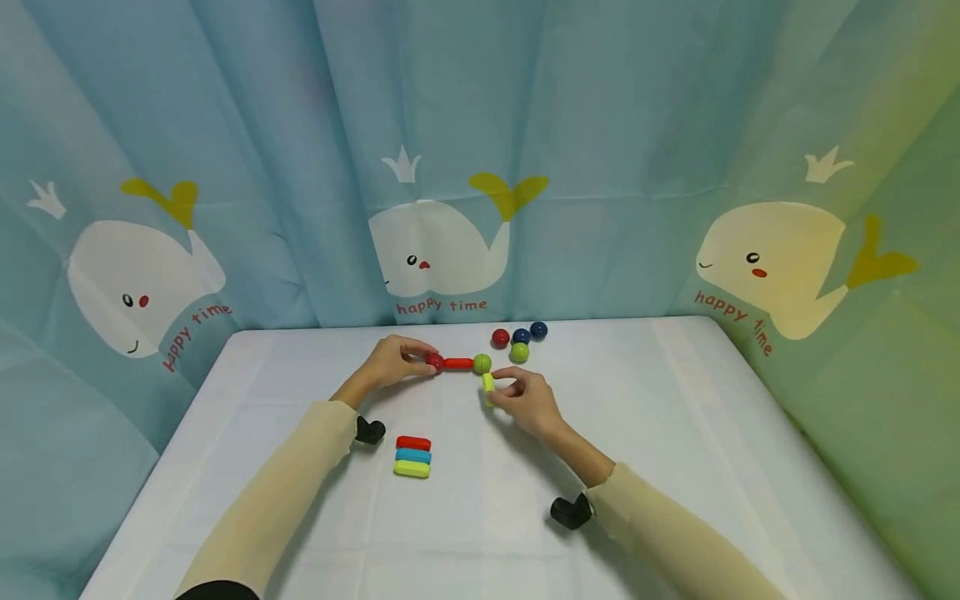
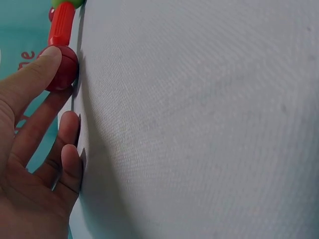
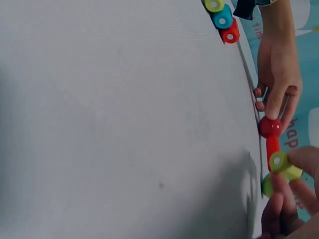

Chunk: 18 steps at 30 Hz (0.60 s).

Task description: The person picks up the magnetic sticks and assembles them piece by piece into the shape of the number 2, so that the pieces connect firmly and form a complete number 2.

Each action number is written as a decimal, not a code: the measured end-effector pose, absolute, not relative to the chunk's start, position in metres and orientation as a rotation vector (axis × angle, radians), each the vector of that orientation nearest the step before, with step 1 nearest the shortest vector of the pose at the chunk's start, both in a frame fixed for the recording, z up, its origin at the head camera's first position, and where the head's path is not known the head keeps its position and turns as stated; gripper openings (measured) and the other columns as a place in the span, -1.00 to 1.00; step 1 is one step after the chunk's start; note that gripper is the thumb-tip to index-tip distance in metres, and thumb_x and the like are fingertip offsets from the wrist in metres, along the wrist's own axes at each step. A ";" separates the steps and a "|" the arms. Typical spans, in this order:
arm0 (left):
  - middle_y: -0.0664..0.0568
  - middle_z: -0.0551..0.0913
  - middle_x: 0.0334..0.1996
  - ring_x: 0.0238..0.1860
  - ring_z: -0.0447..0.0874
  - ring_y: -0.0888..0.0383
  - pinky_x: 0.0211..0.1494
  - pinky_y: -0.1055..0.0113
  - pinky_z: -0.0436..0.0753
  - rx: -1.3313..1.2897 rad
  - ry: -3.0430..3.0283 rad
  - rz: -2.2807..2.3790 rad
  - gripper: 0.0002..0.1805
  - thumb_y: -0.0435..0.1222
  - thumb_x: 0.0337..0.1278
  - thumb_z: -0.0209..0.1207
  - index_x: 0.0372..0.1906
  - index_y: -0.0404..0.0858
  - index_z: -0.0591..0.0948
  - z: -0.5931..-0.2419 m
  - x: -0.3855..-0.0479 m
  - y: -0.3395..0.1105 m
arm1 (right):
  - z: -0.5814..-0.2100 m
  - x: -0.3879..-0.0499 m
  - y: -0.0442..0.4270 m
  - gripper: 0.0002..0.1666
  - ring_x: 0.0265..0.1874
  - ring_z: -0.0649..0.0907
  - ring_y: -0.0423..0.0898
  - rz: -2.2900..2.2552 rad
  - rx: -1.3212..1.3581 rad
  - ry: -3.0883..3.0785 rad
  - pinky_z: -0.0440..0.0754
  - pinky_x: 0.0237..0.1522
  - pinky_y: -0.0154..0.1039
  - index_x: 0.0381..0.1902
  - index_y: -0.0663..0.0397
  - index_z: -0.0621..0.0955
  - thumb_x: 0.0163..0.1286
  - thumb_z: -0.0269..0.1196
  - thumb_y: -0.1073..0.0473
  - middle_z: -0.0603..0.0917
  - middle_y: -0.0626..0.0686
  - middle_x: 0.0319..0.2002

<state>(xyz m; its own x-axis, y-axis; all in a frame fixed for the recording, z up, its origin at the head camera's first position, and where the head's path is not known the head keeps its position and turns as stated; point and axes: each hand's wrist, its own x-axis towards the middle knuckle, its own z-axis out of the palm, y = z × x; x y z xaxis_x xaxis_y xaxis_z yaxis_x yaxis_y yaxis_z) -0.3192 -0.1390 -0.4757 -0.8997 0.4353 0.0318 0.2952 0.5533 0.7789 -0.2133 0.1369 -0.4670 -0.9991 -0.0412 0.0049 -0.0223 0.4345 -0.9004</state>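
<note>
My left hand (image 1: 390,361) pinches a dark red ball (image 2: 67,69) between thumb and forefinger; its other fingers curl loosely beside it. From that ball a red rod (image 1: 458,364) runs right to a green ball (image 1: 482,363), the three forming one line. In my right hand (image 1: 528,403), thumb and fingers hold a yellow-green rod (image 1: 488,389) just in front of the green ball. A round hole shows in the near end of this rod in the right wrist view. Whether its far end touches the green ball, I cannot tell.
Behind the right hand lie a red ball (image 1: 500,337), two dark blue balls (image 1: 538,331) and another green ball (image 1: 519,352). Nearer, a red rod (image 1: 413,443), a blue rod (image 1: 413,456) and a yellow-green rod (image 1: 412,470) lie side by side. A curtain (image 1: 600,167) hangs behind the white table (image 1: 465,533).
</note>
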 end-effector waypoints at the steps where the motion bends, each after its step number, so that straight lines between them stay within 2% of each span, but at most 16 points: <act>1: 0.03 0.79 -0.02 -0.02 0.68 0.05 0.11 0.11 0.65 0.624 2.622 1.263 -0.63 -0.18 0.14 0.49 0.07 -0.12 0.79 -0.476 -0.319 -0.139 | -0.468 -0.214 0.136 -0.60 -0.56 0.55 -0.19 -1.661 -0.023 2.651 0.43 -0.53 -0.35 0.07 0.14 0.72 0.27 0.48 0.26 0.74 0.02 -0.47; 18: 0.02 0.78 0.01 -0.02 0.69 0.04 0.12 0.12 0.66 0.615 2.627 1.244 -0.62 -0.19 0.16 0.48 0.10 -0.12 0.78 -0.476 -0.320 -0.138 | -0.473 -0.222 0.115 -0.60 -0.59 0.54 -0.16 -1.566 0.215 2.739 0.43 -0.52 -0.32 0.04 0.14 0.74 0.24 0.49 0.19 0.67 -0.01 -0.56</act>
<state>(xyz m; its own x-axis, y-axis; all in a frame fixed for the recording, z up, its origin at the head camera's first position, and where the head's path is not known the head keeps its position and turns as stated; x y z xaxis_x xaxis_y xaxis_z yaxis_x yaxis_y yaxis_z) -0.3197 -0.1383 -0.4764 -0.9003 0.4347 0.0217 0.2922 0.5668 0.7703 -0.2217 0.1153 -0.4732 -0.9906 0.1277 -0.0494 0.1074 0.5004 -0.8591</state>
